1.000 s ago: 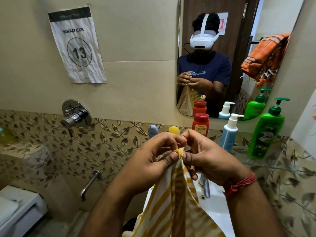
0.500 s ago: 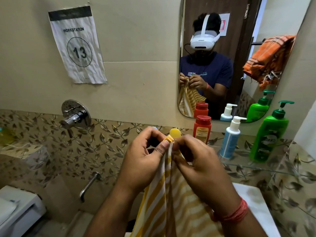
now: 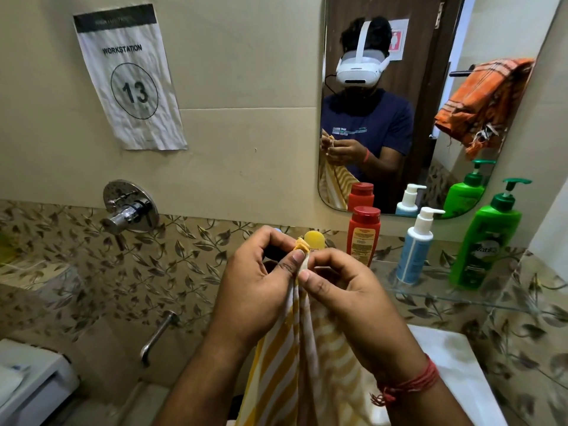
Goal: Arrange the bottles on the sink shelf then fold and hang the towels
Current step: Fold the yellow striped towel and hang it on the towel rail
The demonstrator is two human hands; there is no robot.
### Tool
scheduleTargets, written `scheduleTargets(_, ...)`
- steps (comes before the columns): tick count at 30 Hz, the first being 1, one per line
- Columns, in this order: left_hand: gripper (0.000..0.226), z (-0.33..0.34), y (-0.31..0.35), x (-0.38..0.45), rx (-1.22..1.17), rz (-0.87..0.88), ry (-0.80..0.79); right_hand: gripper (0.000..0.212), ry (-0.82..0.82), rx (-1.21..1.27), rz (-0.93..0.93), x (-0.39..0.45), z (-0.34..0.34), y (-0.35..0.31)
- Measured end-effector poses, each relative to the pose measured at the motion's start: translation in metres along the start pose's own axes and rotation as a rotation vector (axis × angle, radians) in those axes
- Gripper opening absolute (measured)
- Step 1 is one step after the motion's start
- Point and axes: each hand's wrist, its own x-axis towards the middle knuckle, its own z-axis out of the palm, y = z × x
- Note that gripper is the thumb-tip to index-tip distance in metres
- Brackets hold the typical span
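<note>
Glass shelf (image 3: 430, 295) w/ bottles by mirror (image 3: 408, 96); both hands' fingers (image 3: 296, 259) pinch striped towel (image 3: 295, 364).

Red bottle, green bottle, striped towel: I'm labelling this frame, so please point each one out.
red bottle (image 3: 362, 238), head view, on its label.
green bottle (image 3: 484, 241), head view, mid body.
striped towel (image 3: 285, 364), head view, hanging part below the hands.

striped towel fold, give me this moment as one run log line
step: folding | left hand: pinches yellow striped towel corner | right hand: pinches same corner | bottles: upright on glass shelf | orange towel: seen hung, in mirror
</note>
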Motion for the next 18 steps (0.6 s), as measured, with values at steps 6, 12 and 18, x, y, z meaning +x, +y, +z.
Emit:
scheduleTargets(6, 0.013, -0.006, -0.002, 0.005, -0.026, -0.014, -0.030, 0.015, 0.026, 0.029, 0.032, 0.006, 0.006, 0.006)
scheduleTargets(12, 0.017, -0.015, -0.008, 0.009, -0.079, -0.034, -0.011, 0.007, 0.043, -0.172, -0.027, 0.012, 0.006, 0.003)
scheduleTargets(18, 0.019, -0.015, -0.009, 0.009, -0.112, -0.023, 0.012, 0.023, -0.012, -0.012, -0.101, 0.015, 0.004, 0.002)
